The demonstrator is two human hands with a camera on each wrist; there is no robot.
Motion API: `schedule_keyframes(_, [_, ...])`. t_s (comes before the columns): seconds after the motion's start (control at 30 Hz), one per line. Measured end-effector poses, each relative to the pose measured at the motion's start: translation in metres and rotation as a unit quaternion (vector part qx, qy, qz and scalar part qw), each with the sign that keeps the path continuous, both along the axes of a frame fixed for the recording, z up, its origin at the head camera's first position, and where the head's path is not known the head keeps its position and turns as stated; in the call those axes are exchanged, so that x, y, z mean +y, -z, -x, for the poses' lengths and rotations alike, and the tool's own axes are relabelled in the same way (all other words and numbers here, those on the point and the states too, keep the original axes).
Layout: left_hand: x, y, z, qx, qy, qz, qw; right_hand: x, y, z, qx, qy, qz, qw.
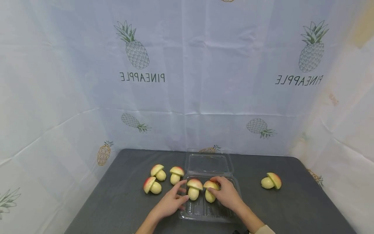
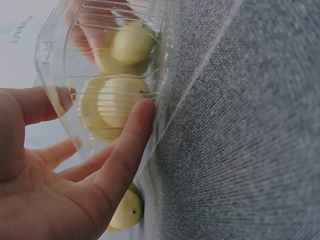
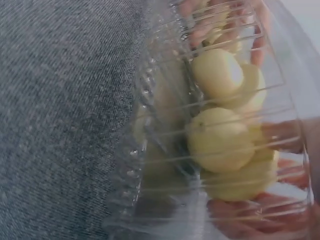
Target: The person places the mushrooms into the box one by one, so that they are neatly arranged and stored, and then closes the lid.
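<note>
An open clear plastic clamshell box (image 1: 201, 209) stands on the dark table, its lid (image 1: 208, 162) folded back behind it. My right hand (image 1: 228, 195) reaches inside and grips a yellow toy mushroom (image 1: 210, 196) with a red-tinged cap. To the left of that one, a second toy mushroom (image 1: 194, 190) sits in the box. My left hand (image 1: 172, 201) is at the box's left side, fingers spread, with fingertips right at the clear wall. Through the plastic, the left wrist view shows a pale mushroom stem (image 2: 120, 102) close to a fingertip.
Left of the box lie several more toy mushrooms: one upper left (image 1: 158, 173), one lower left (image 1: 152, 186), one beside the lid (image 1: 176, 175). Another toy mushroom (image 1: 271, 181) lies far right on the table (image 1: 122, 201). A pineapple-print cloth (image 1: 204, 81) hangs behind and around.
</note>
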State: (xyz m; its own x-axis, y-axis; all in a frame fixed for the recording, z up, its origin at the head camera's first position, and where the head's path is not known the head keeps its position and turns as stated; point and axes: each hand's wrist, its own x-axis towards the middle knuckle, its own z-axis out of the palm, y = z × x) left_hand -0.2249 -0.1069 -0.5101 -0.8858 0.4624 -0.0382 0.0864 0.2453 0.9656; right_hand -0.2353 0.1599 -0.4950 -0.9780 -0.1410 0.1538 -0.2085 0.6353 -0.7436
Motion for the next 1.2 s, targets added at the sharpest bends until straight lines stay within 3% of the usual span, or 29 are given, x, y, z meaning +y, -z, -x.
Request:
schedule_keyframes(0.3, [0.001,0.001,-0.001,-0.007,0.0,-0.011,0.9999,0.002,-0.005,-0.005,0.003,0.0,-0.017,0.9999])
schedule_keyframes(0.67, [-0.001,-0.001,0.0,-0.002,-0.001,0.0,1.0,0.015,-0.032,-0.013,0.002,-0.028,-0.04,0.9988])
schedule_keyframes(0.97, [-0.001,-0.001,0.001,0.005,0.0,0.008,1.0,0.028,-0.048,-0.018,-0.009,-0.02,-0.045,0.9987])
schedule_keyframes(1.2, [0.0,-0.004,-0.003,0.003,0.005,0.003,1.0,0.043,-0.052,-0.024,0.005,-0.005,-0.058,0.9983])
